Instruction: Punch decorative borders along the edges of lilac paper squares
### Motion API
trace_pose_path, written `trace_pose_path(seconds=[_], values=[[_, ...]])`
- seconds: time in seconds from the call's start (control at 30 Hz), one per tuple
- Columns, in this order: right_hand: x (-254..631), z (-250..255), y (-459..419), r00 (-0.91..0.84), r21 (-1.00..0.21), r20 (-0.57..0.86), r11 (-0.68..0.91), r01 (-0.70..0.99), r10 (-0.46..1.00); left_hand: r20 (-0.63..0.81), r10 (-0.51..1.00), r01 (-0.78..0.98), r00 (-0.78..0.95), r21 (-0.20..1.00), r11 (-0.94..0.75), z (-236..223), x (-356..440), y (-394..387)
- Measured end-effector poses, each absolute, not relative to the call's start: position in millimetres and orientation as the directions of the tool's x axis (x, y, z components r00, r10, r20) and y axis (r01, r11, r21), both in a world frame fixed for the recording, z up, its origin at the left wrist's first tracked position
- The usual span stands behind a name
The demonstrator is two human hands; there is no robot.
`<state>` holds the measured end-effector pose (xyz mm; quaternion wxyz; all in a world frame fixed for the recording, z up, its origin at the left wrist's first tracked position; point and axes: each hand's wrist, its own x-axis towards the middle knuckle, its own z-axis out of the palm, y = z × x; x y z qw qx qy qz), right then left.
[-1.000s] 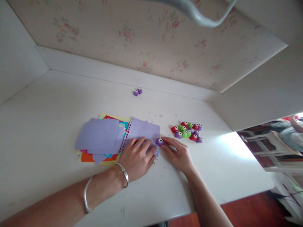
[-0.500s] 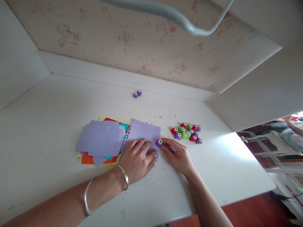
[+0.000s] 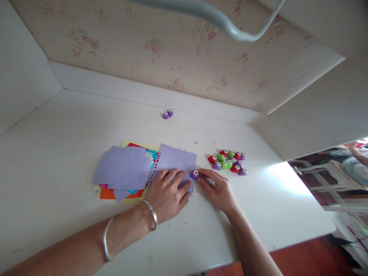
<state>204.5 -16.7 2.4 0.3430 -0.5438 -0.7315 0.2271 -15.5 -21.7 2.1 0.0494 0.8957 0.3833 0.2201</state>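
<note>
Right hand (image 3: pixel 218 189) and left hand (image 3: pixel 168 195): hardly moved since the earlier frame; the view itself had tipped slightly, while hands, paper and tool kept much the same places relative to one another.
Right-hand grip: thumb and fingertips pinched a purple punch (image 3: pixel 194 174), a small tool with a black star on its white button.
Left-hand pose: spread, palm down, fingers flat across the lower half of a lilac sheet (image 3: pixel 178 159); two silver bangles (image 3: pixel 104 240) circled the forearm and wrist.
Purple punch: sat at the sheet's right edge, below its middle.
Sheet's left edge: seemed finished, with a row of little cut-outs (image 3: pixel 156 163) showing red where the sheet overlapped the paper stack (image 3: pixel 123 166).
Sheet's right edge: looked part done; a few holes (image 3: pixel 192 188) ran below the punch, while the stretch above it appeared uncut.
Sheet's lower edge: mostly hidden by the hand, so its state could not be told.
Paper stack: lay on the left half of the white worktop (image 3: pixel 57 191), lilac sheets uppermost.
Lilac specks (image 3: pixel 195 142): were scattered beyond the sheet, towards the worktop's far edge.
Punch cluster (image 3: pixel 228 163): red, green and purple, stood between the right hand and the worktop's far right corner.
Purple pair (image 3: pixel 166 115): two more punches rested near the far edge.
</note>
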Motion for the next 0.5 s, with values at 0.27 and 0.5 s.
trace_pose_path(seconds=[0.27,0.5], values=[[204.1,1.6,-17.2,-0.16,-0.719,0.246,0.29,0.632,0.956,0.339,0.713,0.662,0.614,0.27,-0.699,3.3,-15.6,-21.5],[202.2,1.3,-16.9,-0.133,-0.744,0.236,0.267,0.613,0.963,0.339,0.71,0.66,0.617,0.269,-0.702,3.3,-15.9,-21.1]])
